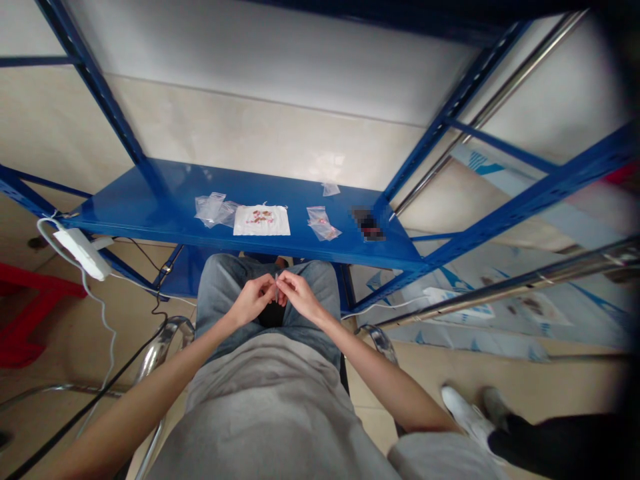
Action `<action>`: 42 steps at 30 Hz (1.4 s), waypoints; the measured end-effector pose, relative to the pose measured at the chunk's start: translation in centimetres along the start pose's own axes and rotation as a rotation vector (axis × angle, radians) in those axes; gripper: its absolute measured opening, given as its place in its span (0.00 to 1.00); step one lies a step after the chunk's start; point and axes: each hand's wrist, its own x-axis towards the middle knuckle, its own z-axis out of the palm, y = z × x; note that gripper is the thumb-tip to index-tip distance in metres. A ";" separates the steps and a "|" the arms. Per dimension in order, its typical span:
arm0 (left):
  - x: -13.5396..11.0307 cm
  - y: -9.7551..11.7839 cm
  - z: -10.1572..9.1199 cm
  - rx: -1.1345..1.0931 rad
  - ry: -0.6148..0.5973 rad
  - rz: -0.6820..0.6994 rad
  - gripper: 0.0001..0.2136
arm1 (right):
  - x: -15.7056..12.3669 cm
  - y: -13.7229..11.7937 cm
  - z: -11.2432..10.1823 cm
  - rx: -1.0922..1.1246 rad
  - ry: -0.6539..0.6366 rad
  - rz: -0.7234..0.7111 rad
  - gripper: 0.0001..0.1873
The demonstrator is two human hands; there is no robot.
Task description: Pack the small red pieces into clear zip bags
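Over my lap, my left hand (253,299) and my right hand (300,293) meet with fingertips pinched. Between them is a thin, clear strip, seen edge-on, that looks like a small plastic bag (277,285); its contents cannot be made out. Beyond my knees, a white cloth pouch (245,221) lies flat on the blue shelf (170,193), with small red and brown pieces (263,217) on top. Several clear zip bags (214,208) overlap to the left of the pouch. To its right lies a zip bag with small reddish items (323,224), and another clear bag (331,189) rests farther back.
A dark, pixelated object (369,223) lies at the shelf's right end. At the left, a white power strip (83,252) hangs by the shelf edge, with cables trailing down. Chair armrests (163,340) flank me. Another person's shoes (467,410) are at lower right.
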 end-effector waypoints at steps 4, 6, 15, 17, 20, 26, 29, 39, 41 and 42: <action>-0.3 -0.2 0.1 0.307 0.113 -0.010 0.09 | -0.1 -0.6 0.1 -0.316 0.096 -0.043 0.10; -0.4 -0.2 -0.1 0.485 0.177 -0.020 0.07 | -0.3 -1.0 0.1 -0.555 0.182 -0.055 0.08; -0.6 -0.7 0.2 0.784 0.154 0.155 0.08 | -0.7 -0.9 0.2 -0.751 0.265 -0.105 0.08; -0.5 -0.7 0.3 0.794 0.183 0.144 0.08 | -0.6 -0.9 0.1 -0.710 0.291 -0.124 0.11; -0.4 -0.5 -0.2 0.783 0.238 0.090 0.07 | -0.3 -1.0 -0.2 -0.601 0.289 -0.170 0.13; 0.3 0.5 -3.2 0.260 0.143 0.037 0.06 | 0.2 -0.1 -0.9 -0.101 0.245 -0.017 0.12; 0.6 1.1 -4.4 0.006 0.115 0.036 0.08 | 0.4 0.6 -0.8 0.180 0.253 0.147 0.17; 0.8 0.9 -5.5 -0.193 0.181 0.022 0.14 | -0.1 -0.7 -0.2 0.600 -0.001 0.267 0.18; 0.9 0.8 -5.6 -0.206 0.191 0.013 0.15 | -0.1 -0.8 -0.3 0.606 0.020 0.268 0.17; 0.9 0.7 -5.5 -0.216 0.197 0.008 0.16 | -0.1 -0.8 -0.4 0.617 0.033 0.270 0.17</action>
